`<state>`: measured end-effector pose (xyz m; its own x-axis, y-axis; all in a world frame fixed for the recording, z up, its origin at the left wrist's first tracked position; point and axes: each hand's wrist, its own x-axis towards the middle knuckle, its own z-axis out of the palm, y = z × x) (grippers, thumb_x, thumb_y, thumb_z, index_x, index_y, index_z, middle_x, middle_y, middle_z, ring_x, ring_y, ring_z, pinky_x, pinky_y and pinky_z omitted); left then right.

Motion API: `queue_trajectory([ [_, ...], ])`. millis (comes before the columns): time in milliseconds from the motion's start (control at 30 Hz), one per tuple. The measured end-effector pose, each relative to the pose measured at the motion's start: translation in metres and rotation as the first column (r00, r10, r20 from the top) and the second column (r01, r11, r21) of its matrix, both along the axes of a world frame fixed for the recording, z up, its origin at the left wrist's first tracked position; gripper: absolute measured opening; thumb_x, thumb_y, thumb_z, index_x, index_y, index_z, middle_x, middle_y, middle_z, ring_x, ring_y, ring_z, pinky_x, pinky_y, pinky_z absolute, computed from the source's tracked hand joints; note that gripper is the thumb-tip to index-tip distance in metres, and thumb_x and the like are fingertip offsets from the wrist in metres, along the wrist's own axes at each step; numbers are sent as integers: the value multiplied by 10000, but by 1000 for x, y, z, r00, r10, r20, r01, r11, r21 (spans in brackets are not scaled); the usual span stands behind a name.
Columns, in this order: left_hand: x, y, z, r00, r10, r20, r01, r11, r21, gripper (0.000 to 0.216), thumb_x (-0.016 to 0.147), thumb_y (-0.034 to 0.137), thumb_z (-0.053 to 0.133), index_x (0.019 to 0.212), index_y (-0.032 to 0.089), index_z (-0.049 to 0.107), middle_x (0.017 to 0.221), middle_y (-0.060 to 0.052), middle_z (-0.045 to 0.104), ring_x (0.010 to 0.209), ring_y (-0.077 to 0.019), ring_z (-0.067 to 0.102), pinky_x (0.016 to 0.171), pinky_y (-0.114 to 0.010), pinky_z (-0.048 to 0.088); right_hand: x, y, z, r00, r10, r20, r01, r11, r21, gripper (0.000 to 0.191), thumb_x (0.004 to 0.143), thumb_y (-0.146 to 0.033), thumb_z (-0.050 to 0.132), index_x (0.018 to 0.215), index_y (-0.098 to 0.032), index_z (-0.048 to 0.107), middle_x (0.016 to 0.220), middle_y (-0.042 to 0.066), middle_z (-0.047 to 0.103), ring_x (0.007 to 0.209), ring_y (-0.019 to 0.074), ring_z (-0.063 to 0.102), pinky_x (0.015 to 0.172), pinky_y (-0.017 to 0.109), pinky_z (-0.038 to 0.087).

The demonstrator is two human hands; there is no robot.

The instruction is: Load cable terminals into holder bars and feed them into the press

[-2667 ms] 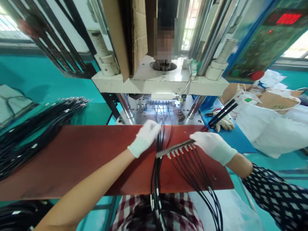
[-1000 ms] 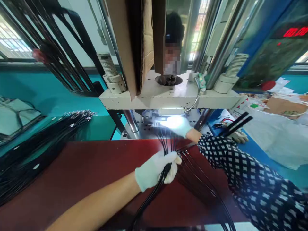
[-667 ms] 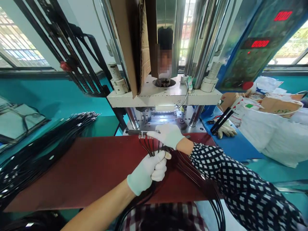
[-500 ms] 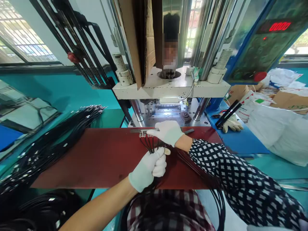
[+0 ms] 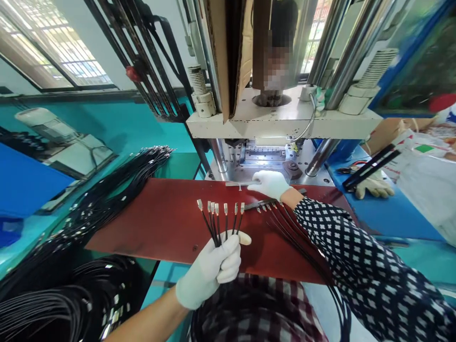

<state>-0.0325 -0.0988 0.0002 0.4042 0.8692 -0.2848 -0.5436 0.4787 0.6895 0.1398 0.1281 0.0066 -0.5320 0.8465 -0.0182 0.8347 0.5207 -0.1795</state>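
My left hand [image 5: 215,270], in a white glove, is closed round a bundle of black cables [image 5: 215,232] above the red board. Their bare metal terminals [image 5: 217,209] fan out upward from the fist. My right hand [image 5: 270,184], gloved too, pinches a thin metal bar [image 5: 235,184] at the board's far edge. Below that hand lies a second, darker bar [image 5: 253,205], partly hidden by the hand, with a row of terminals along it. More black cables [image 5: 295,242] run from there toward my lap, under the patterned right sleeve.
Beyond the red board [image 5: 171,228] stands a press [image 5: 278,123] with a lit die [image 5: 265,154] between metal posts. Heaps of black cables [image 5: 135,175] lie at left. At right are a spare glove [image 5: 374,185] and white sacks [image 5: 423,190]. Behind the press is a person [image 5: 281,57].
My left hand has drawn the cable bundle back and left, so its terminals are now apart from the bar. My right hand stays at the bar. The view has shifted.
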Motion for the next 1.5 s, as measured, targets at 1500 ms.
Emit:
queue_trajectory([
  [1500,10,4,-21,962,-153,225,150,988,32,321,996,370,445,1013,170,694,452,114,195,311,-17,120,343,-113,229,-9,-138,21,451,-526,-721,-191,732,-654,210,694,-361,745,775,-171,708,819,30,703,676,132,603,689,288,508],
])
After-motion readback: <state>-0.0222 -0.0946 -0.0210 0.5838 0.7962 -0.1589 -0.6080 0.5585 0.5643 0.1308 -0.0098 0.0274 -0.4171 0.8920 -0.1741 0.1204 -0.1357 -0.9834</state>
